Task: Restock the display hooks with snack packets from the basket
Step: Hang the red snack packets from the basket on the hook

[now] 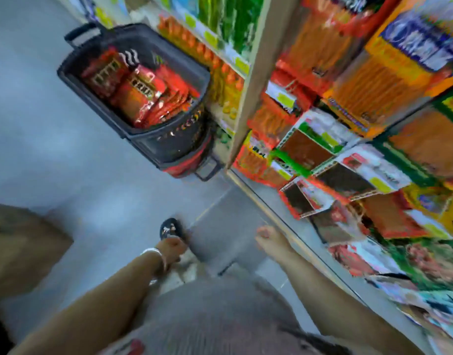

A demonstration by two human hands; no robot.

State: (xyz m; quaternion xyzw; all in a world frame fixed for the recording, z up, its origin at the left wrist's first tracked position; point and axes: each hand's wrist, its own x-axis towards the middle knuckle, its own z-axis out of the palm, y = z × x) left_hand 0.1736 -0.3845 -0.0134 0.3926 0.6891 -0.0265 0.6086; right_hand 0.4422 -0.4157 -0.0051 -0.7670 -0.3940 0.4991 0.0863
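Two bare hands low in the frame, both holding nothing, well apart from the basket (169, 143).

The left hand (172, 248), with a pale bracelet (153, 253) at the wrist, and the right hand (266, 237) hang in the lower centre, apart from each other, with fingers loosely curled; blur hides finer detail. The dark basket stands on the grey floor (41, 137) in the upper left centre, just beside the shelf end. Red snack packets (143, 96) lie piled inside it. Packed display shelves (348, 124) fill the right side.
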